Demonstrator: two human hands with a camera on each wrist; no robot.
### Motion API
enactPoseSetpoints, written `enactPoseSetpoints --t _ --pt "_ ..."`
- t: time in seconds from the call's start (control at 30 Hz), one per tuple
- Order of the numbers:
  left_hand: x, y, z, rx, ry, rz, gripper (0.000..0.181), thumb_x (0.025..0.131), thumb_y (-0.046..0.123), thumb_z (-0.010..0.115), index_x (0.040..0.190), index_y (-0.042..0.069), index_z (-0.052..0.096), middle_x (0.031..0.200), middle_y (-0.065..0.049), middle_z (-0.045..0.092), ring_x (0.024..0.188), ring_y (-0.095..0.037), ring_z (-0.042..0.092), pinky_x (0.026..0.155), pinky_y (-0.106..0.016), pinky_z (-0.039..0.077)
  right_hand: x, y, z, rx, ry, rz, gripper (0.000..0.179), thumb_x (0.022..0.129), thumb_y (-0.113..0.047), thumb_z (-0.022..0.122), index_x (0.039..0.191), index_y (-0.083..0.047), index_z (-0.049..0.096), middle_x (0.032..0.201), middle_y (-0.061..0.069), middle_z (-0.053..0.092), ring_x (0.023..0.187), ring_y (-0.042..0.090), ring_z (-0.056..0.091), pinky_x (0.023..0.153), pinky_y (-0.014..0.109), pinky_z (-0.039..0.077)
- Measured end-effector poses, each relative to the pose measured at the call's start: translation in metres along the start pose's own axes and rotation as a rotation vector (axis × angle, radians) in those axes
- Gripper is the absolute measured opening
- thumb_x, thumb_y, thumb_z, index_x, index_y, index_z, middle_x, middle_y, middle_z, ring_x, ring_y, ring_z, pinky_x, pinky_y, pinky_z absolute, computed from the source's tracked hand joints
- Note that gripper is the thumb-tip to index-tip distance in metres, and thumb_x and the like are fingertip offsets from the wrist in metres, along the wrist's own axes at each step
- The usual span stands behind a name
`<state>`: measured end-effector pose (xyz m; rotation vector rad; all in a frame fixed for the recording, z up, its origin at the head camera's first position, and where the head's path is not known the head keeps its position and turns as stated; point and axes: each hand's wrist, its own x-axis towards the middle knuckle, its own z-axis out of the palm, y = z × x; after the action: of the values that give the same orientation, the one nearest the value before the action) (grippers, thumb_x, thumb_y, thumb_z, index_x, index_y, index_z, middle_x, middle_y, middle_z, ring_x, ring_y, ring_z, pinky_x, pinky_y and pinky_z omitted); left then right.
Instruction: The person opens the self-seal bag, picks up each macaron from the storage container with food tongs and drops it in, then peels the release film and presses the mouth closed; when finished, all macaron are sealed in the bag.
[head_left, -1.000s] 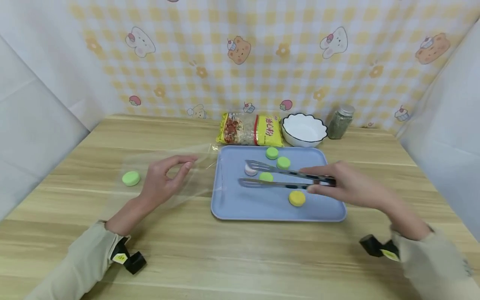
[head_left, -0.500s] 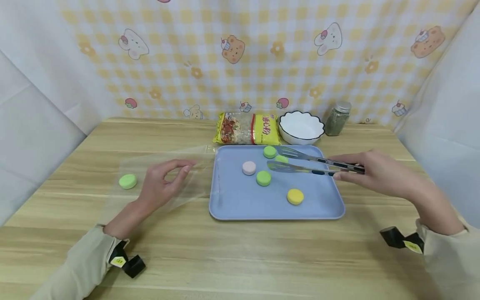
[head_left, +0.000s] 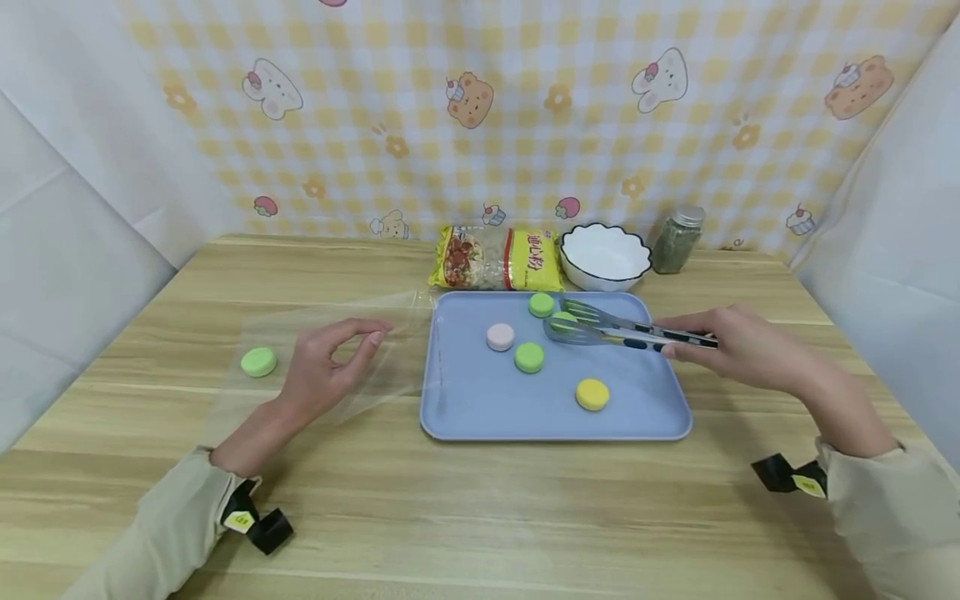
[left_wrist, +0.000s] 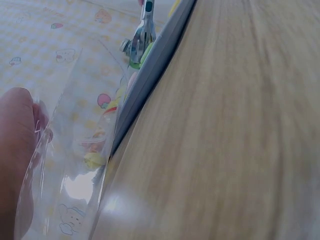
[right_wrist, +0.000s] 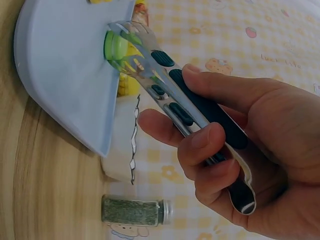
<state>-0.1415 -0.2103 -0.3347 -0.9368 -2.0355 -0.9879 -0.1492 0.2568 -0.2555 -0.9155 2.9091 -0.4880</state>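
Note:
My right hand (head_left: 738, 346) grips metal tongs (head_left: 626, 332) with dark handle pads. In the right wrist view, the slotted tong tips stand on either side of a green macaron (right_wrist: 117, 46). That macaron lies on a blue tray (head_left: 480, 417), near its back right. Also on the tray are a pink macaron (head_left: 500, 337), a yellow macaron (head_left: 592, 394) and more green ones. My left hand (head_left: 322, 367) pinches the rim of a clear plastic bag (head_left: 401, 367), left of the tray. Another green macaron (head_left: 258, 362) shows through the bag; whether inside or beneath, I cannot tell.
Behind the tray lies a yellow food packet (head_left: 495, 259). Right of it stand a white scalloped bowl (head_left: 606, 258) and a glass jar of dried herbs (head_left: 678, 242). A checked cloth (head_left: 510, 125) hangs behind the wooden table (head_left: 480, 517).
The tongs moved right and back, from over the pink and middle green macarons to the back-right green one. Their arms have drawn closer together. My left hand stays with the bag.

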Motion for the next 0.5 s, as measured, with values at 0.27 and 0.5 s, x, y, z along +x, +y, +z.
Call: enactPoseSetpoints --t 0.27,0.5 --pt "0.0005 -0.0001 0.0000 0.007 0.002 0.014 0.018 0.091 0.012 0.059 0.096 -0.001 0.070 0.093 -0.008 0.070 0.083 -0.025 0.067 0.082 -0.018 0.047 -0.0005 -0.0003 -0.0020 0.008 0.007 -0.001 0.034 0.089 -0.022 0.065 0.118 -0.005 0.064 0.070 -0.006 0.062 0.054 0.005 0.044 0.050 0.024 0.036" --pt "0.0002 0.0006 0.0001 0.004 -0.001 0.008 0.016 0.089 0.009 0.060 0.096 0.000 0.070 0.093 -0.008 0.070 0.084 -0.025 0.067 0.082 -0.018 0.047 -0.0003 -0.0014 -0.0019 -0.014 0.020 -0.020 0.033 0.089 -0.022 0.064 0.118 -0.005 0.065 0.071 -0.008 0.062 0.054 0.004 0.044 0.052 0.025 0.037"
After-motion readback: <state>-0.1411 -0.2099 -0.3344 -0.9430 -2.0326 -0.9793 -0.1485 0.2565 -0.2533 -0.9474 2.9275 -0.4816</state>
